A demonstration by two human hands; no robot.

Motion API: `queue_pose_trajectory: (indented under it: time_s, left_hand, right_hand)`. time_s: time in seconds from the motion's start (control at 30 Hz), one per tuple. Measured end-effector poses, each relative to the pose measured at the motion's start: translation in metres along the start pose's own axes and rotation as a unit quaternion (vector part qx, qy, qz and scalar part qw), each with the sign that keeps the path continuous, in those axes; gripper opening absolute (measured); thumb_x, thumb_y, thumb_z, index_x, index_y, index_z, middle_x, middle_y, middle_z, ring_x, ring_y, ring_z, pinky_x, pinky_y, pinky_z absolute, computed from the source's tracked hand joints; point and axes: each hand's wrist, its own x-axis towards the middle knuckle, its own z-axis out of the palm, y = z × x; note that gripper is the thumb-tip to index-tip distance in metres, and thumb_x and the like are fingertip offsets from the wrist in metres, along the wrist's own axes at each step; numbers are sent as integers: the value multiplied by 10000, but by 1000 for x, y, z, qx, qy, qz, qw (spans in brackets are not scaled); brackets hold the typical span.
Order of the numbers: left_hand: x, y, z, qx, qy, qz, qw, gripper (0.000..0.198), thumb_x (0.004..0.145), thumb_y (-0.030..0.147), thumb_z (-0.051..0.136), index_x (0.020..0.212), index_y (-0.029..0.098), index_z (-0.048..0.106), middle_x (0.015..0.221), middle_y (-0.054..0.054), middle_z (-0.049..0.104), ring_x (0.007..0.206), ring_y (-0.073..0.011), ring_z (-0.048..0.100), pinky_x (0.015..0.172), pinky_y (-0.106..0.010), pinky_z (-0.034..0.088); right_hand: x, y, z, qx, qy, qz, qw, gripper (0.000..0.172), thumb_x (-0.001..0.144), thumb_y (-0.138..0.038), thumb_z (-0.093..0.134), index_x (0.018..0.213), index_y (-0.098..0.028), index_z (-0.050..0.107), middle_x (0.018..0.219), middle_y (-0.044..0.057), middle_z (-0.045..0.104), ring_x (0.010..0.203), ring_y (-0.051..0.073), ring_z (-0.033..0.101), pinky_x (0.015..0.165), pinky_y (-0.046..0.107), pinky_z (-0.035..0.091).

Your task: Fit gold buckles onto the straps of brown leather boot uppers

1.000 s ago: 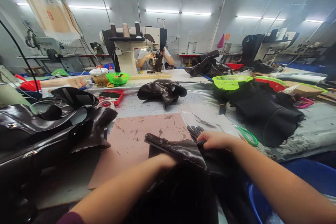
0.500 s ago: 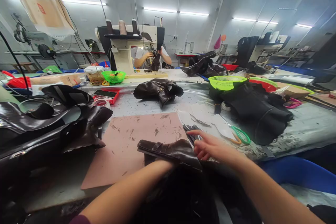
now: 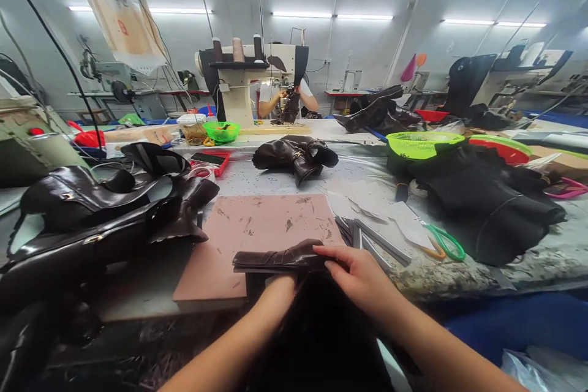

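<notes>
One long worktop (image 3: pixel 236 180) carries everything here. Several dark boots (image 3: pixel 128 223) lie heaped along its left side, and a pink board (image 3: pixel 271 220) sits at its near edge. Across that board's near right corner is the held boot (image 3: pixel 280 259), toe to the left. The left hand (image 3: pixel 281 288) is partly hidden beneath it; whether those fingers are closed, I cannot tell. The right hand (image 3: pixel 362 275) touches the boot's right end, forefinger and thumb slightly apart; whether they pinch is unclear. Its strap is already on; the loose strips (image 3: pixel 386 242) beside the board's right edge suggest work remains, how much is untold.
</notes>
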Motion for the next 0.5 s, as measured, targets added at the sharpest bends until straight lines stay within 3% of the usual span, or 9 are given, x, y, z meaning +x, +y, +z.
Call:
queue_pose_trajectory:
  time_s: [0.07, 0.17, 0.3, 0.4, 0.5]
  left_hand:
    - [-23, -10, -7, -148, 28, -76, 986, 289, 815, 253, 469, 1084, 196, 557, 1133, -77, 608, 1065, -234, 548, 921, -366, 436]
    - [-52, -27, -19, -381, 39, -170, 908, 391, 708, 236, 559, 1087, 137, 552, 1034, -83, 656, 984, -235, 598, 888, -354, 453]
    - [-72, -47, -33, -447, 34, -200, 871, 443, 616, 307, 669, 1016, 141, 580, 919, -67, 687, 891, -231, 626, 824, -351, 471]
    - [-69, -50, -62, -423, 56, -200, 882, 453, 559, 305, 710, 973, 166, 592, 895, -48, 692, 875, -227, 627, 809, -342, 473]
    - [-59, -20, -116, -273, 114, -129, 947, 385, 606, 325, 654, 953, 164, 611, 973, -25, 679, 937, -210, 595, 838, -313, 450]
  right_hand:
    - [-3, 3, 5, -3, 13, -6, 1000, 344, 760, -206, 472, 1052, -188, 653, 1066, 67, 668, 1006, 241, 607, 919, 435, 447]
    - [-6, 6, 7, 3, 28, 25, 999, 356, 765, -244, 474, 1069, -178, 646, 1073, 79, 663, 1013, 252, 605, 914, 439, 455]
    - [-7, 4, 6, 20, 12, 32, 999, 360, 759, -255, 491, 1074, -175, 645, 1075, 82, 661, 1004, 262, 609, 902, 451, 463]
    - [-11, -6, 2, 21, 3, -20, 1000, 345, 778, -264, 482, 1070, -188, 649, 1057, 73, 672, 988, 253, 619, 862, 413, 497]
    - [-18, -21, -15, -37, 14, -133, 990, 347, 803, -262, 478, 1118, -223, 618, 1042, 57, 680, 926, 233, 642, 772, 350, 537]
